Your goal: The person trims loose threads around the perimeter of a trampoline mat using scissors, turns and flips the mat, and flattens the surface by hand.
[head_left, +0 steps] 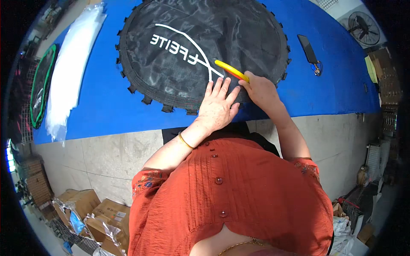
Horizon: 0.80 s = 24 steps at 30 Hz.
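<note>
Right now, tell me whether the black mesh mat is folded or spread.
Spread: the black mesh mat lies open across the blue table, its tabbed rim curving wide.

1 head camera looks down at the hands (215,106).

The mat (235,36) is black with white lettering (174,50). The tool (231,70) at its four o'clock is yellow, the tabletop (337,81) blue.

Here's a round black disc of mesh cloth (239,38), rippled with a soft sheen, and a curved yellow tool (230,69), smooth, plastic-looking! The broad blue surface (331,81) looks matt; long whitish film sheets (74,68) gleam, glossy plastic; brown cardboard boxes (112,210) sit dull; the buttoned brick-red shirt (256,183) shows crinkled cloth.
</note>
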Motion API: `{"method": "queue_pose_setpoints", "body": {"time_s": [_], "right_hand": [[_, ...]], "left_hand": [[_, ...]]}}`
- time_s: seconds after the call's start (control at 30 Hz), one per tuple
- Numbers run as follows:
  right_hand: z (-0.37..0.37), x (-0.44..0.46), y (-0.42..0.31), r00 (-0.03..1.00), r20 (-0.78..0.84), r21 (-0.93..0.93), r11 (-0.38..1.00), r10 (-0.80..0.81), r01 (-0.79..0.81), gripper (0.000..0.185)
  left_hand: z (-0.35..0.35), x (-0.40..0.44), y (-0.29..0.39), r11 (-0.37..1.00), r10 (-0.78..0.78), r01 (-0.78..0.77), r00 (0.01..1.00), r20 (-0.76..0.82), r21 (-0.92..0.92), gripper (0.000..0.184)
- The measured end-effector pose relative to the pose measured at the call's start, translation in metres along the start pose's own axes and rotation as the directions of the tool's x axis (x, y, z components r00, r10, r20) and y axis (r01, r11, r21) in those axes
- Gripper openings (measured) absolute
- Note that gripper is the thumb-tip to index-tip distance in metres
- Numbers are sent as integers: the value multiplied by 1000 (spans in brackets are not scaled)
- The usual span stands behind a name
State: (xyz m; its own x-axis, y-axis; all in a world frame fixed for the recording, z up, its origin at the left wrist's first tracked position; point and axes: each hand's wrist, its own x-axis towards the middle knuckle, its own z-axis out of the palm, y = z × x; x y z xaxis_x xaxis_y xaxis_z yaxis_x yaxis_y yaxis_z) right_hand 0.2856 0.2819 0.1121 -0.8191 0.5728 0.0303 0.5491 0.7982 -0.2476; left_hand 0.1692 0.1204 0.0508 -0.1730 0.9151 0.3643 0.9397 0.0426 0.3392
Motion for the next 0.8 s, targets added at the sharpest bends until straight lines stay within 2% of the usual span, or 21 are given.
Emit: {"method": "queue_pose_setpoints", "body": {"time_s": [0.23,0.43,0.63,0.73,0.8], "right_hand": [[9,38,1,981,-131,-135,983,-145,127,28],[5,74,-5,1000,-17,-109,994,-15,13,29],[4,77,-10,999,-23,-55,997,46,-47,29],[-2,57,-11,1000,-6,-59,998,5,-6,29],[5,34,-3,996,-57,-64,996,-70,67,28]], "left_hand": [[0,0,0,1000,3,-3,1000,-7,11,57],[1,-1,0,1000,6,-5,1000,-22,21,55],[1,-2,1,999,12,-10,999,-38,32,55],[2,-1,1,1000,11,-10,999,-36,27,55],[2,-1,1,999,15,-14,999,-39,31,55]]}}
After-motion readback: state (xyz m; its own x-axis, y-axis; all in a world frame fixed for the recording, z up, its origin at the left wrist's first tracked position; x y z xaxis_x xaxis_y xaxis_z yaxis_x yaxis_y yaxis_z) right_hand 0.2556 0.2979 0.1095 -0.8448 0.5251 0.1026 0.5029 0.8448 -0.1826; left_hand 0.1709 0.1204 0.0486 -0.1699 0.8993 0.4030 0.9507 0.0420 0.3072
